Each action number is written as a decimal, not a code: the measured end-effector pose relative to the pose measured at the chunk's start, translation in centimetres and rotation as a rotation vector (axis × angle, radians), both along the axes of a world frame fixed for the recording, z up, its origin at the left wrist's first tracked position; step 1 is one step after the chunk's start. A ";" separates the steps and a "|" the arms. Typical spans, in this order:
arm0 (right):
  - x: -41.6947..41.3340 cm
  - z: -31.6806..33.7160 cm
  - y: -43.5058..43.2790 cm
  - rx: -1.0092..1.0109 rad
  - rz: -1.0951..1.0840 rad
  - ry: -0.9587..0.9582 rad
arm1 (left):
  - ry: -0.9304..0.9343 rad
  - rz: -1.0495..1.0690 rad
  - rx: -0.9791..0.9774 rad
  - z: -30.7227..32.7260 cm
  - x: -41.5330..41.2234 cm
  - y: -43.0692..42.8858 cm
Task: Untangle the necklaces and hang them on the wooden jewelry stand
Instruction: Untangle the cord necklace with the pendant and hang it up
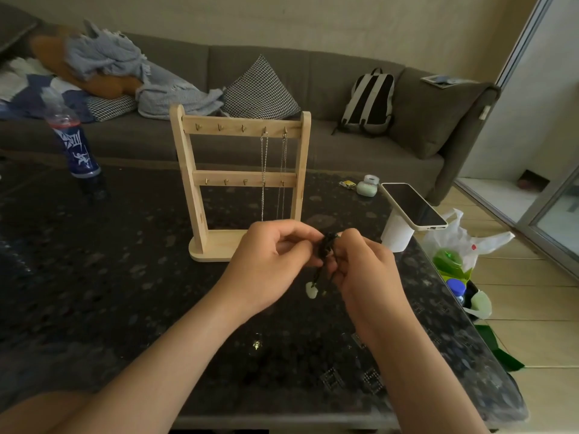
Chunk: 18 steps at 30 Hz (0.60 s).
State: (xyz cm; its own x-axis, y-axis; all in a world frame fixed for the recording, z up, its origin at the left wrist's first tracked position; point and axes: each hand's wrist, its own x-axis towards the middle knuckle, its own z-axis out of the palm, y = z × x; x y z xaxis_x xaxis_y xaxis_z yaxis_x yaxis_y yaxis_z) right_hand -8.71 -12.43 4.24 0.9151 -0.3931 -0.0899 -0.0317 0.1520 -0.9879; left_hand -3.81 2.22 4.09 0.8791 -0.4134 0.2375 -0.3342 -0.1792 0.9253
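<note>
Dark table w/ stand behind. Left hand & right hand pinch black cord (pendant dangling): tease loops apart, no yanking.

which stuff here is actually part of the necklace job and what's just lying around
For the job: wooden stand; silver chains hung on its top hooks; black cord necklace with pale pendant, pinched by left hand and right hand.

Lying about: bottle; phone; small green case; plastic bag; backpack.
</note>
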 end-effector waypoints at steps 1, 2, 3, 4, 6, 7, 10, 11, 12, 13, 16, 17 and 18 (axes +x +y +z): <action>0.0 0.0 -0.1 -0.001 0.005 -0.002 | -0.032 -0.004 0.013 0.0 0.0 0.1; -0.1 0.0 -0.1 -0.011 0.012 -0.003 | -0.058 -0.002 0.027 -0.1 0.0 0.2; -0.1 0.0 -0.1 -0.023 0.019 -0.005 | -0.081 0.003 0.044 -0.2 0.1 0.3; -0.1 -0.1 -0.1 -0.033 0.028 -0.007 | -0.097 0.003 0.067 -0.2 0.2 0.4; -0.1 -0.2 -0.2 -0.052 0.037 -0.014 | -0.106 -0.015 0.087 -0.1 0.3 0.5; -0.1 -0.2 -0.2 -0.052 0.039 -0.017 | -0.102 -0.025 0.081 0.0 0.4 0.6; 0.2 -0.2 -0.4 0.056 0.044 -0.029 | -0.098 -0.049 0.080 0.2 0.3 0.7; 0.2 -0.3 -0.5 0.121 0.049 -0.036 | -0.108 -0.046 0.091 0.2 0.3 0.7; 0.3 -0.2 -0.5 0.180 0.057 -0.039 | -0.117 -0.033 0.098 0.2 0.3 0.7; 0.3 -0.2 -0.6 0.227 0.065 -0.039 | -0.116 -0.018 0.091 0.2 0.3 0.7; 0.3 -0.1 -0.7 0.319 0.099 -0.045 | -0.050 -0.015 0.037 0.2 0.3 0.7; 0.2 0.0 -0.8 0.337 0.112 -0.052 | -0.025 -0.032 0.016 0.2 0.3 0.7; 0.2 0.0 -0.8 0.342 0.128 -0.061 | -0.011 -0.046 0.002 0.3 0.3 0.7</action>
State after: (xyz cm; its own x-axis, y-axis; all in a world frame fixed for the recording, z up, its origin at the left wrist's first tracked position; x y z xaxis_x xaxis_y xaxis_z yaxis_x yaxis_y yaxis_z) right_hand -8.55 -13.28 4.24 0.9626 -0.2322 -0.1396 -0.0139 0.4721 -0.8814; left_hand -3.50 2.93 4.34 0.8562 -0.4540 0.2464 -0.3524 -0.1647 0.9212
